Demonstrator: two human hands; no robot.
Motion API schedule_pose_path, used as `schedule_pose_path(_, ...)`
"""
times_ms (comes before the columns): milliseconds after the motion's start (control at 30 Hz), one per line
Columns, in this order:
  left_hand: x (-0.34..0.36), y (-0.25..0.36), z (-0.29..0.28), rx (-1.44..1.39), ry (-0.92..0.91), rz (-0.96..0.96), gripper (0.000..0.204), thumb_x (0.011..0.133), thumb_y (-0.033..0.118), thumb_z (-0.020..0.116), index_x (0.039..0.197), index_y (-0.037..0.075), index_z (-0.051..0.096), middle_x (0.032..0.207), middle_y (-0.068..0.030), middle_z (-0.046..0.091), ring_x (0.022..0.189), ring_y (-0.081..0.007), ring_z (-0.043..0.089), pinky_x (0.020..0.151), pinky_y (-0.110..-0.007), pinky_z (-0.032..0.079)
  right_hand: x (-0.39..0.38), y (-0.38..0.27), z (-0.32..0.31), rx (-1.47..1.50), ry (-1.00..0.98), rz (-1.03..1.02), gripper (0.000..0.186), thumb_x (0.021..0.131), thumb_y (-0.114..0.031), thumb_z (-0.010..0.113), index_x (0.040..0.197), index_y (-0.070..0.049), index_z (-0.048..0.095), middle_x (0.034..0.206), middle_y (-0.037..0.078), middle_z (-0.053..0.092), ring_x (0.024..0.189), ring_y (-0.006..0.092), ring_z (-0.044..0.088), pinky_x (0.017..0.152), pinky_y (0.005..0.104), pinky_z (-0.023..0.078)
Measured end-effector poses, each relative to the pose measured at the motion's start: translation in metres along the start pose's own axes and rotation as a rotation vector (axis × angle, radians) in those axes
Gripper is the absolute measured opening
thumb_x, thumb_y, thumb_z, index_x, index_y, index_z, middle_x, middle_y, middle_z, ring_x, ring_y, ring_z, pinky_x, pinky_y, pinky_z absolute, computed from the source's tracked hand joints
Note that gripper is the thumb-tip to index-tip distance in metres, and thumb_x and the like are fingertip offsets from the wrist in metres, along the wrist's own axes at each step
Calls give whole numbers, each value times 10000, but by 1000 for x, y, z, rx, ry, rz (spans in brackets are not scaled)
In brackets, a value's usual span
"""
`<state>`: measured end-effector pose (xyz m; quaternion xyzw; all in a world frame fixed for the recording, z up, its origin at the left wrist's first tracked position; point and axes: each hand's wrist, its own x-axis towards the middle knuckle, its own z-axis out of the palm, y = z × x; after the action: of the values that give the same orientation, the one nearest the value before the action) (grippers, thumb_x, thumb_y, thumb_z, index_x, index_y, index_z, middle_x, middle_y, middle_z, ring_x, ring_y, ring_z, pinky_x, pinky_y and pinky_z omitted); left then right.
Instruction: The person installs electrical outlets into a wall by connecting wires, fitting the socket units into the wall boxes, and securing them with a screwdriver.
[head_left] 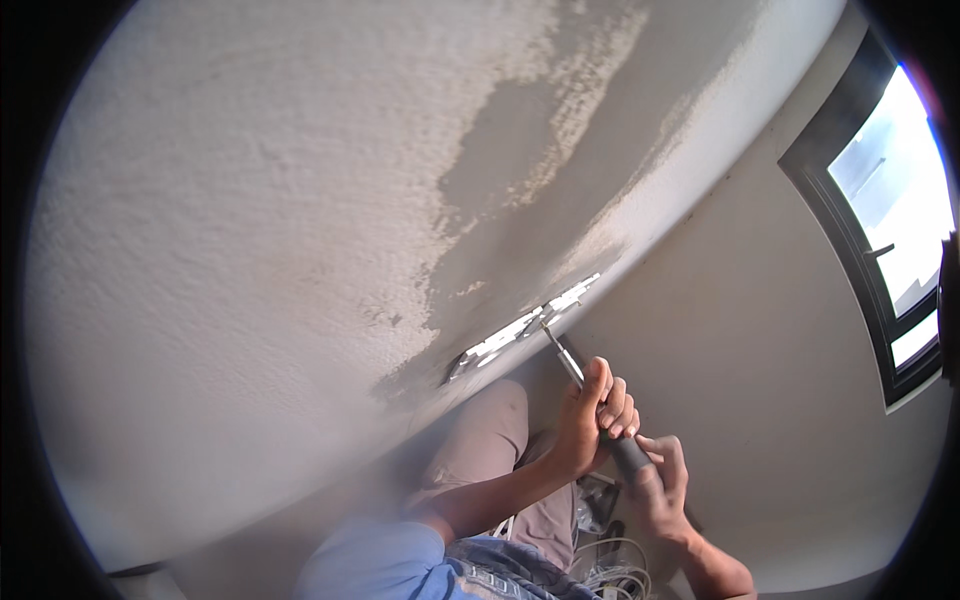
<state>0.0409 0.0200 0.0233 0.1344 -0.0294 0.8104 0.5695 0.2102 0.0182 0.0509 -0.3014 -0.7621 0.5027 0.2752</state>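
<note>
My left hand [582,428] is closed around the front of a screwdriver [629,458] with a thick dark handle and a long silver shaft. My right hand [662,488] grips the rear of the same handle, fingers curled around it. The shaft slants up to the left, and its tip meets or nearly touches the edge of a bright, shiny wall plate [497,338]. Glare hides the plate's detail. Beside it sits a second shiny plate [572,294], in line along the wall.
The off-white textured wall [250,250] carries a grey smooth patch [500,140]. A dark-framed window [850,215] is at the right. My bent leg [485,435] is close to the wall. Below my hands lie coiled white cables [615,572] and a clear plastic bag [597,502].
</note>
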Motion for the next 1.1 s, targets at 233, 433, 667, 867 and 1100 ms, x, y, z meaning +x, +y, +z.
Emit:
schedule_pose_path(233,3,4,-4,-30,-42,-4,471,1058,509,294,751,154,344,516,32,287,394,-95,317,458,-278,408,10,-30,6,359,-55,359,405,974,-319,600,1286,-103,456,893,139,575,538,120,493,423,245,399)
schedule_pose_path(433,2,8,0,12,4,16,465,1059,505,304,756,156,347,515,32,285,396,-95,317,458,-277,403,14,-13,-9,-762,-169,-496,644,786,-30,754,1339,-74,426,964,213,591,702,316,640,539,358,520)
schedule_pose_path(667,4,6,-2,-12,-36,5,466,1056,510,320,755,156,348,514,35,280,394,-89,314,457,-267,399,7,-26,1,346,-92,298,487,958,-315,606,1348,-100,406,915,123,559,495,105,441,420,250,389)
schedule_pose_path(867,3,8,1,-11,11,-9,472,1060,509,307,744,160,343,506,36,271,379,-92,295,435,-271,386,-4,-13,6,103,-5,120,574,925,-299,667,1392,-107,393,864,71,543,504,105,458,420,261,378)
schedule_pose_path(1100,1,3,0,1,-10,8,469,1060,512,304,750,162,343,500,42,254,372,-88,278,421,-271,375,-3,-5,-7,1023,-123,670,500,973,-495,542,1363,-203,429,778,18,449,502,53,266,436,218,270)
